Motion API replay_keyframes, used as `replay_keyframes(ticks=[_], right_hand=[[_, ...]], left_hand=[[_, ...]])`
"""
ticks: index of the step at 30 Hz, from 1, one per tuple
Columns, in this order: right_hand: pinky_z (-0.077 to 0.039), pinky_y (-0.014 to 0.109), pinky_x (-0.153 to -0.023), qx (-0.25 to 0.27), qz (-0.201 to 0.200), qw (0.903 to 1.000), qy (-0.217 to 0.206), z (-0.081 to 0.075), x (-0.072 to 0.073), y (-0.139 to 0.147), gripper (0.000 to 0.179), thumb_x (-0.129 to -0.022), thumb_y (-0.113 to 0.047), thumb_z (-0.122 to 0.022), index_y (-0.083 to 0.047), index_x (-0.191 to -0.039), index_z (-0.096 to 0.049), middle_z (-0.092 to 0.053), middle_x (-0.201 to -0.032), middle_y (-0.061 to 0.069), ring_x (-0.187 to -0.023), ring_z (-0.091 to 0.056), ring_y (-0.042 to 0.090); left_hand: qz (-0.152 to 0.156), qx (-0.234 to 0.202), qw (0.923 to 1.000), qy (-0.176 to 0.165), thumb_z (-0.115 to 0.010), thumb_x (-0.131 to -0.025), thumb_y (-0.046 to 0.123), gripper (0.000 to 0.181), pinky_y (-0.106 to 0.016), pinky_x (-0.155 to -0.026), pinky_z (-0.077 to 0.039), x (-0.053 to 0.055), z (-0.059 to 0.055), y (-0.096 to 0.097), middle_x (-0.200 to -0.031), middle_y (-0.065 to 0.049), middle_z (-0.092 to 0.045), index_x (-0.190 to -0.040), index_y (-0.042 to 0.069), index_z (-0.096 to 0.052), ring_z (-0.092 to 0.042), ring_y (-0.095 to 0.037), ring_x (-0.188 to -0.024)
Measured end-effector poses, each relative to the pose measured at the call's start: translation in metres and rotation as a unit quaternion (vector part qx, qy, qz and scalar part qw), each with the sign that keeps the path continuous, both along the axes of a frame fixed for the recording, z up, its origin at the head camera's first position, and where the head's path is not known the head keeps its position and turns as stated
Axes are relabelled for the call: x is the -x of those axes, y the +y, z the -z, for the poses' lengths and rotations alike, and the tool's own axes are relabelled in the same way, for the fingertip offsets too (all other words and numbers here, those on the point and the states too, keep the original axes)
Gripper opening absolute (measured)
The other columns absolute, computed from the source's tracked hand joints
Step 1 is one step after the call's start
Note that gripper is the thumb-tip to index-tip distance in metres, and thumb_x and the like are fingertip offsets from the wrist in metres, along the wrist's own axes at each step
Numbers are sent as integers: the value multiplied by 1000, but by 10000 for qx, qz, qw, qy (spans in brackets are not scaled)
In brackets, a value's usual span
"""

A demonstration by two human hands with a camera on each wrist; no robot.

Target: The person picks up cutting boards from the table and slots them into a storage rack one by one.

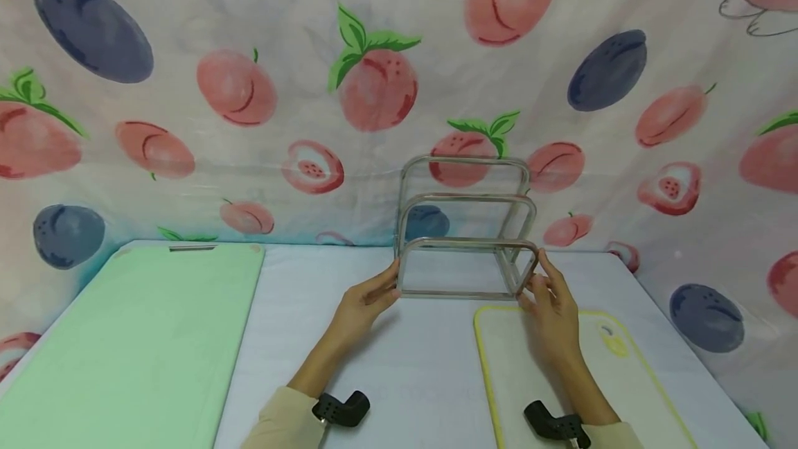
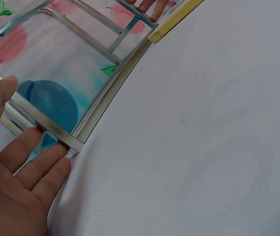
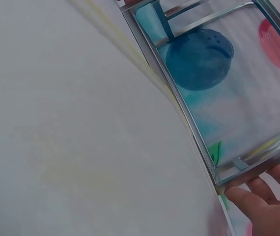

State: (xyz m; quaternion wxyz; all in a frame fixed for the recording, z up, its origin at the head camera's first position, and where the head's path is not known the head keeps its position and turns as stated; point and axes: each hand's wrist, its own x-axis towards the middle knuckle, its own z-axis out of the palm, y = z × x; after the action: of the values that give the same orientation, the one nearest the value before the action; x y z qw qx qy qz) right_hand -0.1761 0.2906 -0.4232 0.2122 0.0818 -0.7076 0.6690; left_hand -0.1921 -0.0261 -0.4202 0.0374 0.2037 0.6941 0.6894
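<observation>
A silver metal rack with three upright rounded loops stands at the back of the table. My left hand holds its left side, with the thumb by the front loop and the fingertips against the lower side bar, as the left wrist view shows. On the opposite side, my right hand grips the front right corner; the thumb and curled fingers meet the metal rail in the right wrist view. Nothing stands between the loops.
A white cutting board with a yellow rim lies flat under my right forearm, its far edge close to the rack. To the left lies a large light green board. A fruit-printed curtain hangs directly behind the white table.
</observation>
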Motion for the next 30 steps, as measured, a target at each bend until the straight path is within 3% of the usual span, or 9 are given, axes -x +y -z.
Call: replay_keyframes(ticks=[7,12,18,28,30], right_hand=[[-49,31,-89,-18,-219,9996,154,0,4,-4,45,-104,-10,-39,-10,-149,-35,-39,-121,20,-113,-57,14],[-48,33,-89,-142,-167,9997,104,3,4,-9,46,-103,-10,-39,-11,-149,-35,-41,-118,19,-115,-57,15],[-48,32,-87,-246,-76,9995,180,5,4,-12,46,-103,-7,-39,-11,-149,-36,-41,-116,20,-113,-57,11],[-47,33,-89,-480,-140,9986,151,7,2,-14,51,-102,-5,-43,-15,-150,-33,-41,-110,17,-114,-56,16],[-48,32,-89,-430,-180,9987,181,7,2,-17,51,-102,-4,-43,-13,-150,-33,-41,-109,16,-111,-57,17]], left_hand=[[-448,142,9988,114,-63,-94,25,48,-39,-102,-42,12,18,-3,-143,8,-44,-140,29,-49,-48,-17,-126],[-564,225,9979,222,-63,-94,23,52,-44,-102,-41,7,21,-5,-144,3,-44,-143,30,-44,-50,-23,-124],[-412,620,9956,575,-66,-93,22,69,-38,-109,-32,0,25,-2,-151,3,-32,-150,31,-29,-42,-22,-132],[269,960,9938,495,-64,-94,20,77,-37,-111,-28,-5,20,-18,-157,1,-17,-153,31,-15,-30,-23,-138],[362,1078,9918,576,-64,-94,21,78,-38,-110,-29,-4,19,-24,-156,-3,-20,-154,30,-14,-31,-25,-138]])
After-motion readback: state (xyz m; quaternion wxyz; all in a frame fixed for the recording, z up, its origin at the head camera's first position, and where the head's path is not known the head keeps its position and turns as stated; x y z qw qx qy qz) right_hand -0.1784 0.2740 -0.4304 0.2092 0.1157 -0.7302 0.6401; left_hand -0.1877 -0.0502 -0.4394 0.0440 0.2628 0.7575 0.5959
